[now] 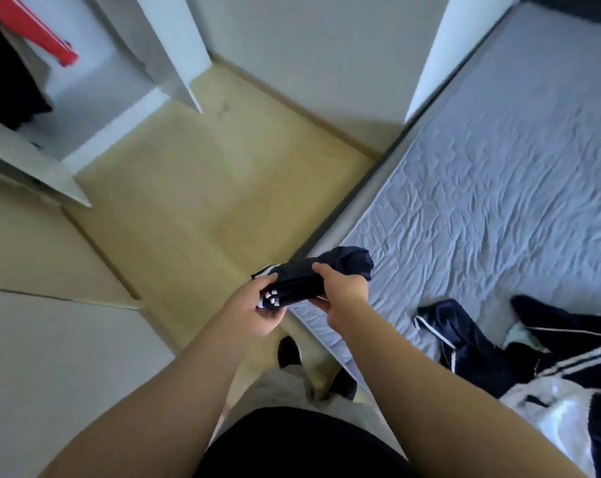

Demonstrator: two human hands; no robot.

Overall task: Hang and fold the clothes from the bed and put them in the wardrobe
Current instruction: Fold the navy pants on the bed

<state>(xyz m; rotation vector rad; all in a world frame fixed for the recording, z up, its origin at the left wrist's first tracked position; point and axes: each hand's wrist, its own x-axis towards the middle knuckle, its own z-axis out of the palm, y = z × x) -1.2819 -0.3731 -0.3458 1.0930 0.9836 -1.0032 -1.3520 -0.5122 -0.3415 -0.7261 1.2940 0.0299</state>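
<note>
Folded navy garment [313, 276]: soft, light, floppy. Left hand [254, 313] and right hand [344, 296] both grip it; hold mid-bundle or it unrolls.

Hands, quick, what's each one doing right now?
Left hand: grips the striped end of the folded navy garment.
Right hand: grips the same garment's middle.

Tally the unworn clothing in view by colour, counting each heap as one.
Folded navy bundle, gripped by left hand and right hand: 1
Navy heap with white piping on the bed: 1
White garment with navy stripes on the bed: 1
Black pile in the wardrobe: 1
Total: 4
</note>
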